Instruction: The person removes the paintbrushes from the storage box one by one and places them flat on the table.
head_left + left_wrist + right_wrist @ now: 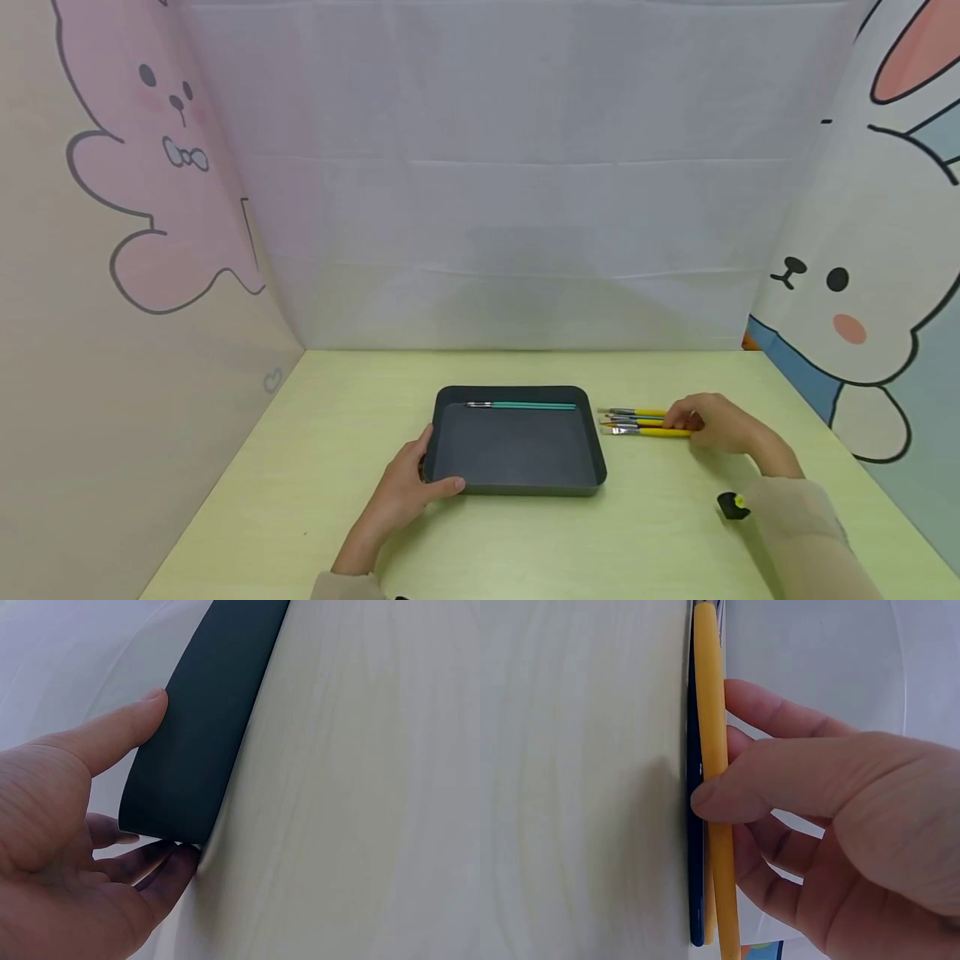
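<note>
A dark grey tray lies on the table, with a thin teal-handled paintbrush lying across its far part. My left hand holds the tray's near left corner, thumb against the front wall and fingers at the side and bottom edge. To the right of the tray, several paintbrushes lie side by side, bristles toward the tray. Over them, my right hand pinches a yellow-handled paintbrush between thumb and fingers. A dark blue handle runs along beneath it, close to the thumb tip.
The pale wooden table reaches back to a white sheet. Side panels carry cartoon animals, a pink one on the left and a white rabbit on the right. A small black device sits at the right wrist.
</note>
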### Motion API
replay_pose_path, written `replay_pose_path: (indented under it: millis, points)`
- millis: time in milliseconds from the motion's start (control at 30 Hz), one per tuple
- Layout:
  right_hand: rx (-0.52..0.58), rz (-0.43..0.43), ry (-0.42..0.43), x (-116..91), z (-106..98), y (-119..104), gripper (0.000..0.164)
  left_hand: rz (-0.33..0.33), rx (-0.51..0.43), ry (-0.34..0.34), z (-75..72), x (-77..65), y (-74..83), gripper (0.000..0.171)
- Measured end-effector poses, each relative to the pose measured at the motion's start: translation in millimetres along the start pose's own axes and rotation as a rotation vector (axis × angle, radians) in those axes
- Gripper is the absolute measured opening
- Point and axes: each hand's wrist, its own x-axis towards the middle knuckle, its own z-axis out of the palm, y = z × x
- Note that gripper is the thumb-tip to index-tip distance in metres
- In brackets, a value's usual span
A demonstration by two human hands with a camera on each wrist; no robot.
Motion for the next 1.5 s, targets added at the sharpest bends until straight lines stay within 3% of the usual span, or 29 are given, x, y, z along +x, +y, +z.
replay_pose_path:
  millis: [900, 1333, 1500]
  points:
    - [-0.009, 0.088, 0.012, 2.6, 3.7, -2.7, 0.039, 0.001, 0.003, -0.008, 0.4, 1.6, -3.3, 0.112]
    - [-0.074, 0.015, 0.068, 6.2, 0.3, -10.8, 0.033, 0.001, 0.014, -0.004, 0.1, 1.1, -3.2, 0.112]
    - [-0.046, -0.026, 0.078, 9.3, 0.4, -18.3, 0.031, 0.001, 0.011, -0.001, 0.2, 0.9, -2.3, 0.112]
